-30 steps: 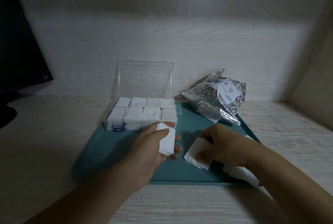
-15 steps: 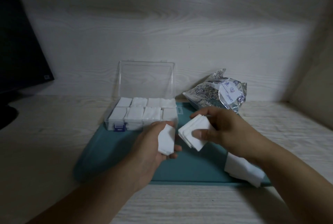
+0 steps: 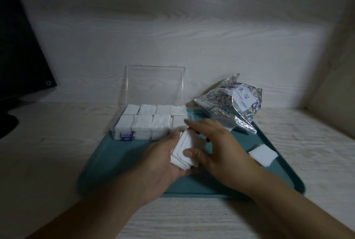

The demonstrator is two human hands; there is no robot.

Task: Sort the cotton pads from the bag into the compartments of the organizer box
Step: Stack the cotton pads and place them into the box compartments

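Head view: a stack of cotton pads is gripped in the left hand over the tray and pinched by the right hand. Edges should be squared before the stack is pressed into the organizer box.

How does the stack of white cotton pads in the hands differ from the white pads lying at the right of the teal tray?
The stack of white square cotton pads is held between both hands, above the teal tray; the loose white pads lie flat on it, untouched. The held stack is fanned; the loose pads look even. Both are white and square.
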